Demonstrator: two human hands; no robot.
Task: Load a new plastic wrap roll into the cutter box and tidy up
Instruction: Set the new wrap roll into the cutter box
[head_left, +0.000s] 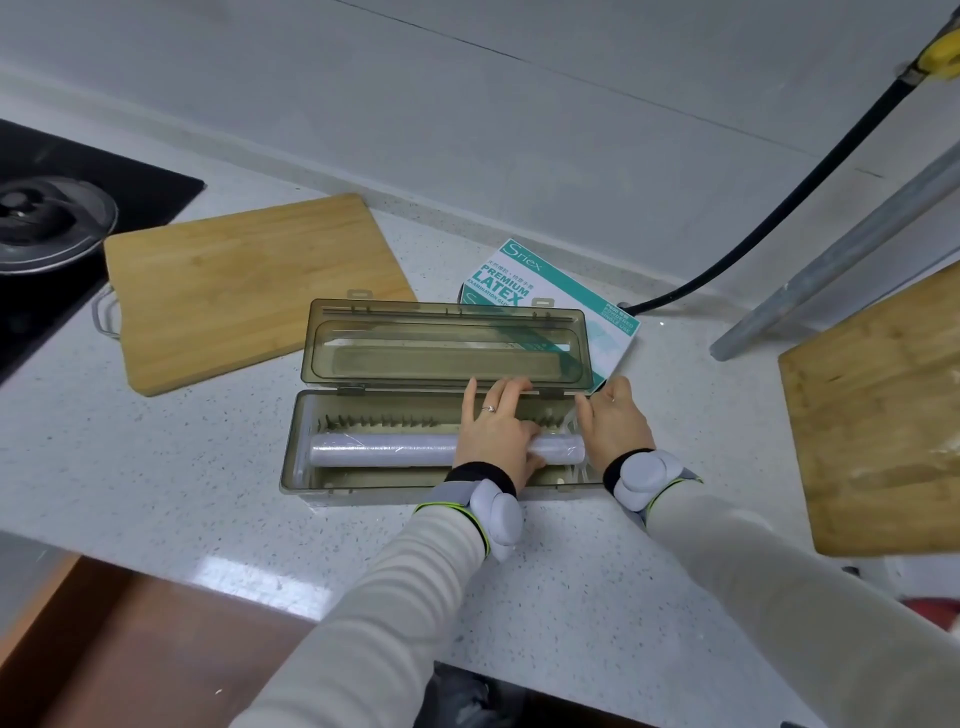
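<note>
A light brown wooden cutting board (249, 280) is laid on the speckled white table (208, 467) at the middle left. In the middle of the frame, the smoky see-through plastic cutter box (363, 496) is seen open, with the white plastic wrap roll (395, 449) laid inside. The roll's right part is covered by the left hand (498, 431), fingers straight. The right hand (615, 421) is set at the roll's right end; whether film is pinched cannot be told. The roll is judged light and stiff, its film thin and clingy, so it is best held by its ends.

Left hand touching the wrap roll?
Touching. Head view: left hand lies palm-down on the plastic wrap roll in the cutter box, thumb against it.
</note>
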